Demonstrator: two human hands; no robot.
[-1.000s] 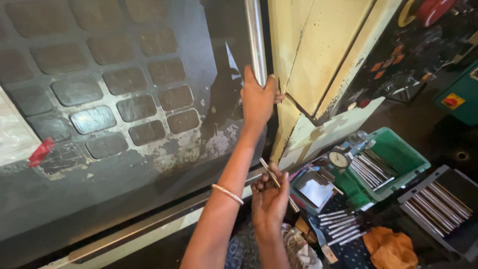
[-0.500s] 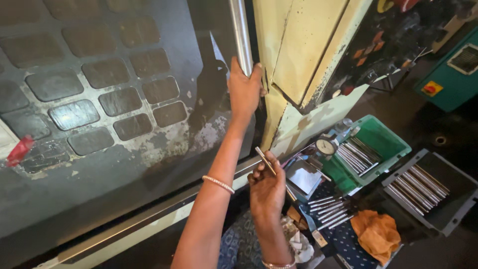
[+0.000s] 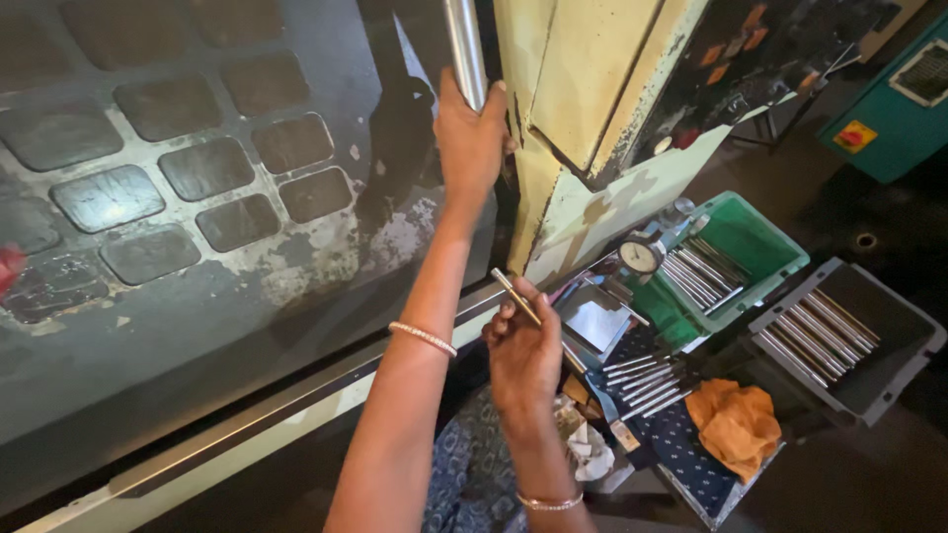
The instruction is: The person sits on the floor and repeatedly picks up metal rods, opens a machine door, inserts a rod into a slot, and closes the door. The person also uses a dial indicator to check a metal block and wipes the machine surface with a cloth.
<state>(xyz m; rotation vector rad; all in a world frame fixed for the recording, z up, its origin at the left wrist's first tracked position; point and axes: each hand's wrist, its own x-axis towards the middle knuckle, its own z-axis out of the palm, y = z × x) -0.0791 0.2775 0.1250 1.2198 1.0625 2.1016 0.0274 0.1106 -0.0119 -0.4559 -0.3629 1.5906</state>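
Observation:
My left hand (image 3: 470, 138) is raised and closed around the shiny vertical handle bar (image 3: 462, 44) at the right edge of a large dark sliding machine door (image 3: 197, 197). Lower down, my right hand (image 3: 523, 350) is shut on a thin metal rod (image 3: 517, 296), which points up and to the left out of my fingers. A bangle sits on each wrist.
A cream metal machine panel (image 3: 583, 89) stands just right of the door. Below it lie a dial gauge (image 3: 640, 257), loose metal rods (image 3: 637, 380), a green tray of rods (image 3: 731, 247), a grey tray of rods (image 3: 849, 336) and an orange cloth (image 3: 736, 424).
The view has shifted slightly; my left hand stays on the handle bar, and my right hand with the rod has risen a little towards the door.

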